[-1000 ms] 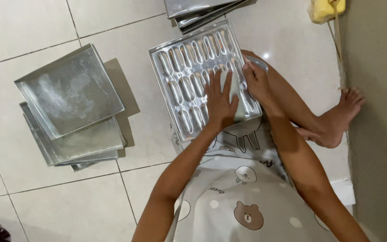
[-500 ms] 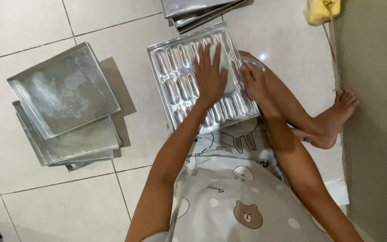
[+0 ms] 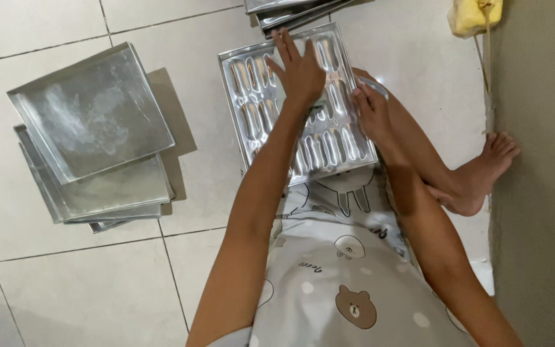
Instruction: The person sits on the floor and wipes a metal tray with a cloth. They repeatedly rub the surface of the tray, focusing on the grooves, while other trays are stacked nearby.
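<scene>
Tiled floor [image 3: 85,283], left hand [image 3: 300,67] flat on moulded tray [image 3: 255,96], stacked pans [image 3: 91,135]

The left hand [image 3: 300,67] has slid farther up the mould tray [image 3: 252,96].

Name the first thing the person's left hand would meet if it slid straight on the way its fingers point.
Probably the far rim of the silver metal mould tray under the left hand, then the stacked metal trays just beyond.
</scene>
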